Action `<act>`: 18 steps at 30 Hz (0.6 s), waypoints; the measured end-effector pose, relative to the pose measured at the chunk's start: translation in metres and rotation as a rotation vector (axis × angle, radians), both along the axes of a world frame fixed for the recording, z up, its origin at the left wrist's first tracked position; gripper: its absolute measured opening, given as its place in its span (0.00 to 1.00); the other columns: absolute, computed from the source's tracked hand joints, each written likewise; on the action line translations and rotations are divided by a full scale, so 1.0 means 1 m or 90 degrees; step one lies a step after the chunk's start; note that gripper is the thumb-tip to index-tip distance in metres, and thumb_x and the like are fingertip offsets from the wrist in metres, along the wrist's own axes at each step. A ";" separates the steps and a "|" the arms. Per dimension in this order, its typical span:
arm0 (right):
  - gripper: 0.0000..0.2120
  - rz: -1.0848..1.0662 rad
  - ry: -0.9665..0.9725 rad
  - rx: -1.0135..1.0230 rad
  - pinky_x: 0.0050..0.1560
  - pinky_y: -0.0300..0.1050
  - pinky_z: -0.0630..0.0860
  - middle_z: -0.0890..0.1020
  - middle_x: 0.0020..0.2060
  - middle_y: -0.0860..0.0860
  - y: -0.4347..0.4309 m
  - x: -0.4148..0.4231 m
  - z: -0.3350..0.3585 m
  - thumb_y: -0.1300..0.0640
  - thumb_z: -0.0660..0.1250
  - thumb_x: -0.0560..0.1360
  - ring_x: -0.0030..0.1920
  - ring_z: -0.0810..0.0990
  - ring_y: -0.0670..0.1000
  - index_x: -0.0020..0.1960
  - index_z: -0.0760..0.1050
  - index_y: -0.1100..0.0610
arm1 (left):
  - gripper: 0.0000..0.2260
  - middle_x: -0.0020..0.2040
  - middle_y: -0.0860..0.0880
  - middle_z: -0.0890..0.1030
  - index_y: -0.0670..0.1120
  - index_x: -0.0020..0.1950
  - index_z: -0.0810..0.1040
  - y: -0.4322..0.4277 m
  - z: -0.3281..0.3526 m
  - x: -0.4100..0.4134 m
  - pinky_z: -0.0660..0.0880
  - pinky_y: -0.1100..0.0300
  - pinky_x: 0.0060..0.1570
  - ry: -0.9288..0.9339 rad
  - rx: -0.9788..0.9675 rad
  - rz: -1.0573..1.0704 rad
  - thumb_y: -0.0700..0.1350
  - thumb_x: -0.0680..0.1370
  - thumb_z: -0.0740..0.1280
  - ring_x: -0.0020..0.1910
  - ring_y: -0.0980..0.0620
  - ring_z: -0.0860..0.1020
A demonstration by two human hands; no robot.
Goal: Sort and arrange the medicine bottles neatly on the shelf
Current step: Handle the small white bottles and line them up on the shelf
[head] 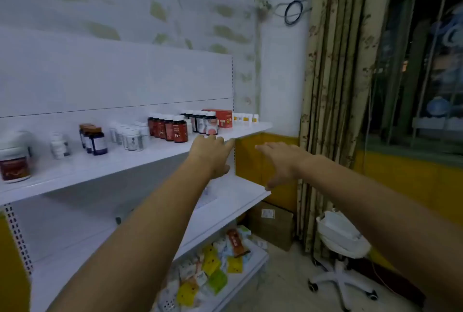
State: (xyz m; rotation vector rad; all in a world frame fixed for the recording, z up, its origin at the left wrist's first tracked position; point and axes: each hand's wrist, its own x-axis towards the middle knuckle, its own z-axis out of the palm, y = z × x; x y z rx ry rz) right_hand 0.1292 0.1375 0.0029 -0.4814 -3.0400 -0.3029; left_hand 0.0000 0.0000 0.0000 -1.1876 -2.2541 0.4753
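Along the top shelf the medicines stand in groups: a big red-labelled jar at the far left, a small white bottle, dark blue bottles, a cluster of white bottles, then red-labelled brown bottles and a pink-labelled bottle beside a red box. The left hand reaches up with fingers straight, tips at the shelf's front edge just below the pink-labelled bottle, holding nothing. The right hand hovers flat and spread off the shelf's right end, empty too.
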 end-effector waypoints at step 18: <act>0.44 -0.050 -0.050 0.050 0.64 0.52 0.68 0.63 0.72 0.56 0.221 -0.214 0.019 0.43 0.70 0.73 0.70 0.65 0.58 0.77 0.48 0.53 | 0.32 0.75 0.43 0.60 0.49 0.78 0.47 0.231 -0.015 -0.234 0.66 0.47 0.65 -0.011 0.024 -0.067 0.59 0.80 0.56 0.71 0.43 0.63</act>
